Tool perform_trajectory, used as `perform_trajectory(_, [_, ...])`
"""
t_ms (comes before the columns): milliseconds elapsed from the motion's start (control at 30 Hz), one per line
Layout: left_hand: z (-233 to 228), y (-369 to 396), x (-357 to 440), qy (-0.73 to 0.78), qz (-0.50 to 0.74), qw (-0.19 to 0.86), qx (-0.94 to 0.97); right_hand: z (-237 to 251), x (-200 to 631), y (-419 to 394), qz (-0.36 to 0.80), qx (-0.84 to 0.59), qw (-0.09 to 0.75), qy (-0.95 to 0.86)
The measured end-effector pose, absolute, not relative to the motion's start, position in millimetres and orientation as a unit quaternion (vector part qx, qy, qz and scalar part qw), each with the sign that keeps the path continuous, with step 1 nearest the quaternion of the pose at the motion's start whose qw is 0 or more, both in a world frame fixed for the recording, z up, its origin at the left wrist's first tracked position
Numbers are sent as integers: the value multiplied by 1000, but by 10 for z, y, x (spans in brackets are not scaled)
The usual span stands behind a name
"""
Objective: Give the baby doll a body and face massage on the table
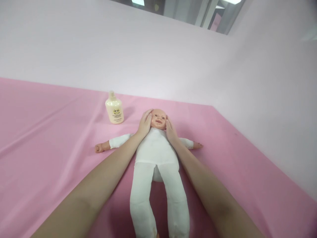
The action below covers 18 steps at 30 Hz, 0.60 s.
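A baby doll point(157, 147) with a soft white cloth body lies on its back, its arms out to the sides and its legs toward me. Against the left side of its bald head point(158, 114) rests my left hand point(145, 124), fingers stretched flat along it. My right hand point(170, 128) lies the same way on the other side, so the head sits between both palms. Some fingertips are hidden behind the head. My forearms pass over the doll's upper arms.
A cream-coloured bottle point(115, 109) with a printed label stands upright left of the doll's head. Pink cloth point(61, 138) with some creases covers the surface. White walls point(138, 56) rise behind and to the right, with a window point(183, 13) at the top.
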<state>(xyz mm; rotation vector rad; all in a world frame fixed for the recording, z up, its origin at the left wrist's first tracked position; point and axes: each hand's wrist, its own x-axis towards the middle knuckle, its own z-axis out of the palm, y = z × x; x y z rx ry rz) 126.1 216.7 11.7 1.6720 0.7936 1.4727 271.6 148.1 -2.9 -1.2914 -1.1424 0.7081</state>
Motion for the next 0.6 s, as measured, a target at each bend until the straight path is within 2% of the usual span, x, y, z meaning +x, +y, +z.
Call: perform_trajectory(600, [105,2184,1263,309,576,369,661,-5,2702,1456,304,-550,600,-494])
